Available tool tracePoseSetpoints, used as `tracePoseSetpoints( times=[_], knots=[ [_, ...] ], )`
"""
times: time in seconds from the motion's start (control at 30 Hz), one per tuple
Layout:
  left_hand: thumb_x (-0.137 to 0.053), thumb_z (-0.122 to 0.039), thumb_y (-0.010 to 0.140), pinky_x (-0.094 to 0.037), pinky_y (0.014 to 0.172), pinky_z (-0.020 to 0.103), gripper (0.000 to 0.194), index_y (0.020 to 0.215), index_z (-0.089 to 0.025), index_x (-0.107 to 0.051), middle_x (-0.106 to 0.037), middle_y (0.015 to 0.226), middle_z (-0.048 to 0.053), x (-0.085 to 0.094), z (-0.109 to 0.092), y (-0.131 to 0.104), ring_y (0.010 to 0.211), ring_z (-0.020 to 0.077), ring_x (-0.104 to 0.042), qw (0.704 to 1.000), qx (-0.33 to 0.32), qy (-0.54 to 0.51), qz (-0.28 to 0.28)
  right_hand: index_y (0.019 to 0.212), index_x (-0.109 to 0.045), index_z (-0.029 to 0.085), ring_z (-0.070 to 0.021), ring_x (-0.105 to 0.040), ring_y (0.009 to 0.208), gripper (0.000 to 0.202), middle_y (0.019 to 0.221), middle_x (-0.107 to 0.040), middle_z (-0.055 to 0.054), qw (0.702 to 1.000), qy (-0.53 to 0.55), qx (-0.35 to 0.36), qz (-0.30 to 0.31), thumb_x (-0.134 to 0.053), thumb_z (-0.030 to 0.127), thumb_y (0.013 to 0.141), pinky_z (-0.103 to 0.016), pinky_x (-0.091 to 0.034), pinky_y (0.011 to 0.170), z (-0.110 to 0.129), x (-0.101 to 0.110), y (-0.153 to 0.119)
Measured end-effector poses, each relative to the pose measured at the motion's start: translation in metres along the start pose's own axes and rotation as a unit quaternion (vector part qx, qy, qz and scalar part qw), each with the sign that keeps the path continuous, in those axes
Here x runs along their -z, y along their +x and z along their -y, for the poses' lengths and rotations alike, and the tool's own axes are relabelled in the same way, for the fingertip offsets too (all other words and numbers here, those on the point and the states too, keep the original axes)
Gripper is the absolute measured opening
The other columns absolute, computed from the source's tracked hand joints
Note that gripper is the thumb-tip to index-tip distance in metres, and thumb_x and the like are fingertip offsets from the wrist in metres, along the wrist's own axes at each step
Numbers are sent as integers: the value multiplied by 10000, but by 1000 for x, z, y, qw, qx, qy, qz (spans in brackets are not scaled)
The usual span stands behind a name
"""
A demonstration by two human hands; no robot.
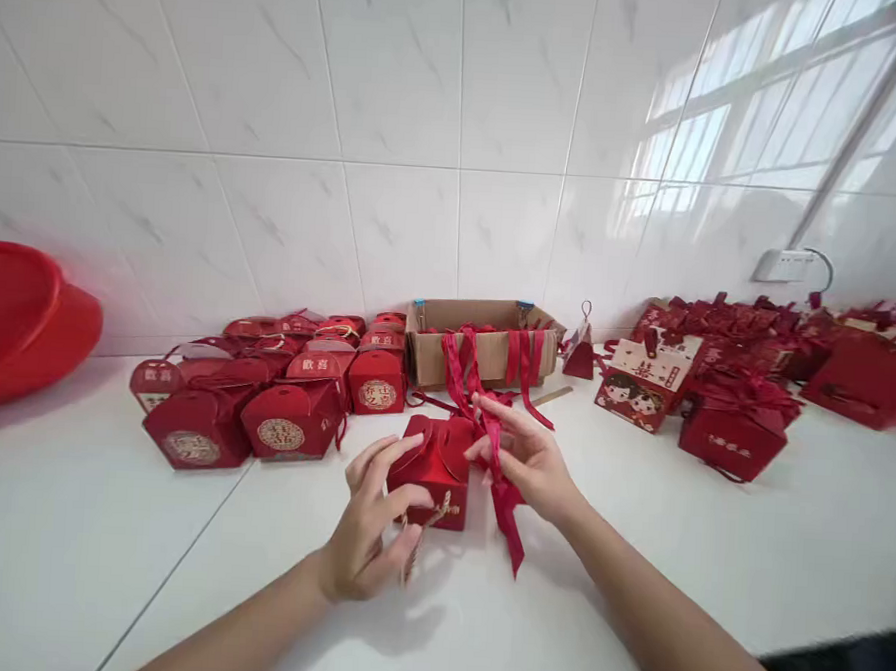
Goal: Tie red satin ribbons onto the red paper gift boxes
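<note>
Forearms (652, 597), ribbon (509, 534) in right grip (537, 462), red box (441, 475)

The scene is brightly lit, and the white wall (281, 76) is washed in pale daylight. At upper right, a barred window is mirrored as strong glare in the glossy tiles. Soft shadows are cast on the tabletop (507, 639), notably beside the left hand (374, 527). Slight blur is seen on the left hand and the ribbon (509, 529). The bags (867, 372) at far right are softened, the basin (73, 321) at far left is stretched, and the upper right corner is darkened.
</note>
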State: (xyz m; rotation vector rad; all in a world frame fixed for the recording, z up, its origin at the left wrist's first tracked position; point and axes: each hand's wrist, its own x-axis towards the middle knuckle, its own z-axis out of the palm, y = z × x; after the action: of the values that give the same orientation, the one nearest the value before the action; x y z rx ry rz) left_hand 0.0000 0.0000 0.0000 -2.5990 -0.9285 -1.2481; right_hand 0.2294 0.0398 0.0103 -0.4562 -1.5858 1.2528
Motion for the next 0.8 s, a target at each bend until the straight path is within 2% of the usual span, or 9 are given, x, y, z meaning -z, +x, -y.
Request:
tracePoseSetpoints(
  times=[0.1,0.17,0.27,0.33,0.4,0.47,0.53,0.6,0.8],
  knots=[
    [-421,-356,839,-170,1049,534,330,1077,-218,-604,-211,1484,91,-3,-6,0,1312,354,-207,1000,5,8,4,1333,-453,293,-216,-589,891,601,1026,-635,-70,983,-153,106,8,-660,307,769,-391,-506,760,6,-13,-4],
    [-417,-442,853,-151,1065,539,381,1095,-213,-602,-130,1523,83,-4,-10,0,1339,363,-160,1000,4,2,14,1349,-444,271,-267,-523,1044,655,1171,-595,-86,943,-271,191,31,-660,269,730,-465,-426,905,10,-21,-7],
    [-374,-513,871,-143,1082,544,427,939,-183,-636,-100,1538,72,-2,-14,0,1353,364,-135,999,0,-25,20,1409,-360,253,-308,-404,1192,731,1247,-569,-74,871,-399,270,95,-547,193,705,-504,-325,980,14,-29,-11],
    [-383,-429,893,-184,1079,536,364,811,-186,-641,-176,1514,58,0,-18,0,1336,337,-186,999,27,-42,-1,1436,-306,253,-316,-365,1235,774,1269,-560,-65,856,-419,271,133,-508,191,691,-495,-321,968,15,-32,-12],
    [-410,-291,896,-240,1064,520,296,731,-193,-635,-256,1470,47,1,-21,1,1307,302,-244,996,71,-54,-20,1451,-270,262,-319,-341,1265,777,1328,-517,-59,867,-402,249,160,-497,213,710,-499,-298,984,16,-32,-13],
    [-425,-199,881,-271,1046,517,267,722,-198,-639,-303,1432,51,3,-23,2,1283,285,-278,993,99,-57,-21,1457,-254,286,-305,-318,1298,729,1415,-431,-41,906,-336,202,159,-488,242,768,-495,-255,1032,16,-30,-13],
    [-435,-170,865,-272,1034,533,252,720,-199,-640,-325,1411,61,4,-23,3,1269,291,-281,994,92,-50,-20,1445,-284,310,-282,-279,1339,651,1478,-339,-9,960,-217,133,118,-476,278,824,-471,-221,1077,16,-28,-13],
    [-449,-153,845,-262,1028,548,236,697,-190,-629,-330,1403,70,4,-21,4,1259,302,-276,997,70,-33,-24,1412,-355,323,-266,-262,1358,583,1496,-306,17,993,-82,68,49,-478,303,843,-441,-241,1083,17,-27,-10],
    [-493,-102,774,-244,1019,549,195,663,-189,-628,-283,1443,46,6,-16,4,1256,314,-259,1000,-4,-7,-3,1246,-576,281,-242,-424,1236,424,1358,-502,-17,980,146,19,-136,-504,336,831,-364,-385,944,10,-9,5]
  ],
)
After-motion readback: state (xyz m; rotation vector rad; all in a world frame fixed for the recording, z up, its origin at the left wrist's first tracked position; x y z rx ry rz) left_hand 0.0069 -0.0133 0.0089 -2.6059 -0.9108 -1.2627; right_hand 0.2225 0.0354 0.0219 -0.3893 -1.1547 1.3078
